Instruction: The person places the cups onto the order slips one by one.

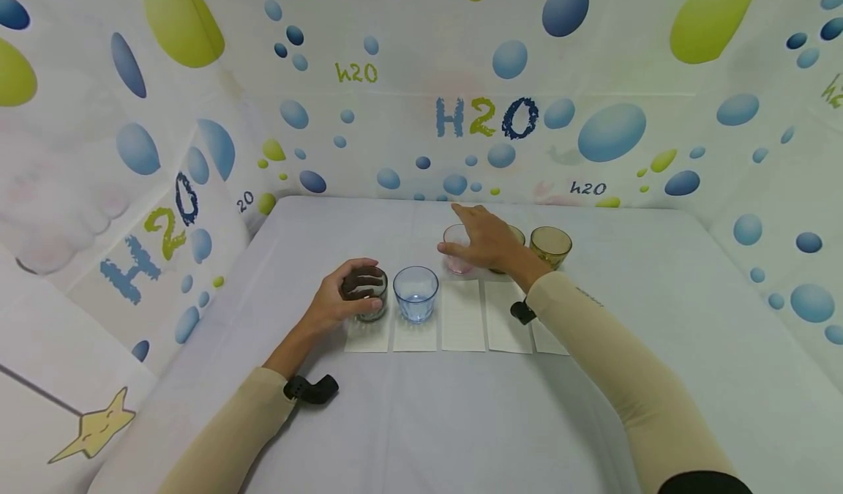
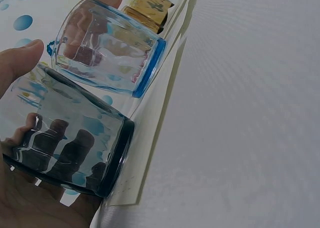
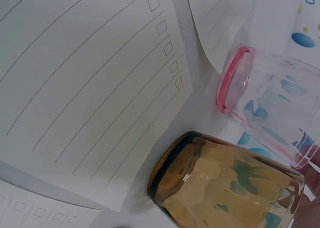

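My left hand (image 1: 349, 296) grips a dark grey glass (image 1: 366, 298), which stands on the leftmost paper card (image 1: 367, 339). The wrist view shows my fingers through the dark grey glass (image 2: 65, 143). Right beside it a blue glass (image 1: 416, 293) stands on the second card. My right hand (image 1: 476, 232) is stretched out farther back, fingers straight, over a pink glass (image 1: 456, 254), with the thumb at the glass's left side. An amber glass (image 1: 516, 236) is partly hidden behind this hand. A second amber glass (image 1: 551, 246) stands to its right. The right wrist view shows the pink glass (image 3: 265, 103) and an amber glass (image 3: 225, 188).
Several lined paper cards (image 1: 463, 315) lie in a row on the white table (image 1: 428, 421). Walls printed with bubbles and H2O lettering (image 1: 486, 118) enclose the table at the back and on both sides. A box with a yellow star (image 1: 99, 427) stands at the left.
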A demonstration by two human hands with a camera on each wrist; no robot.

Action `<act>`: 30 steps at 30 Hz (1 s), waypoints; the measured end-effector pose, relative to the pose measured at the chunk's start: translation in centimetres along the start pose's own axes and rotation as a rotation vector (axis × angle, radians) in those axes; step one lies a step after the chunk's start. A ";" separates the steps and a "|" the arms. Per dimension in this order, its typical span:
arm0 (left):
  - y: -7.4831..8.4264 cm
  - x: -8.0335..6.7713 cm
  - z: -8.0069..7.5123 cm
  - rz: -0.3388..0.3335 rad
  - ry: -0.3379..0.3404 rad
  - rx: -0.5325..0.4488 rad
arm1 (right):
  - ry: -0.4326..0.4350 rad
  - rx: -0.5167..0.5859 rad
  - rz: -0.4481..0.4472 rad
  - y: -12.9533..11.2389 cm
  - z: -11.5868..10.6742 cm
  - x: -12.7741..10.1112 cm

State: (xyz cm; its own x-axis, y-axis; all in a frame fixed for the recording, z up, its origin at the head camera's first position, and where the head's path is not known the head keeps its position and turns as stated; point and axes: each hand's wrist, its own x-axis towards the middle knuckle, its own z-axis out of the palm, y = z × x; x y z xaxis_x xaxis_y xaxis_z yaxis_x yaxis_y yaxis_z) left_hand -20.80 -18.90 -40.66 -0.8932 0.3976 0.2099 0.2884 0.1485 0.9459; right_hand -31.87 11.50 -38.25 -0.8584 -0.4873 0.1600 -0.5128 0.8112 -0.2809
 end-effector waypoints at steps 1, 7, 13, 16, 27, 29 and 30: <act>0.0 0.0 0.0 0.001 0.001 0.004 | -0.003 -0.003 -0.001 0.0 0.0 0.0; 0.0 0.1 -0.1 0.007 0.006 0.016 | -0.039 -0.020 0.007 0.2 0.0 0.1; -1.6 0.4 -0.3 0.014 0.006 -0.010 | -0.080 -0.012 0.038 0.3 0.0 0.0; -2.6 0.5 -0.4 0.014 0.009 -0.008 | -0.102 -0.008 0.059 0.2 0.0 0.0; -0.6 0.1 -0.1 0.010 0.004 -0.012 | -0.133 -0.042 0.072 0.3 0.2 0.1; -0.2 0.0 0.0 0.004 0.003 -0.009 | -0.129 -0.049 0.065 0.3 0.3 0.1; -0.1 0.0 0.0 0.001 0.004 -0.007 | -0.127 -0.054 0.062 0.3 0.4 0.1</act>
State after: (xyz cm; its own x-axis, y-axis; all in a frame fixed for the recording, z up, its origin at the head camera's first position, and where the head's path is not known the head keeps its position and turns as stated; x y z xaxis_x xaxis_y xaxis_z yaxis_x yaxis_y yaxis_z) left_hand -20.81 -18.94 -40.81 -0.8943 0.3939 0.2122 0.2870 0.1412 0.9475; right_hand -32.13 11.60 -38.66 -0.8823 -0.4702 0.0220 -0.4617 0.8553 -0.2349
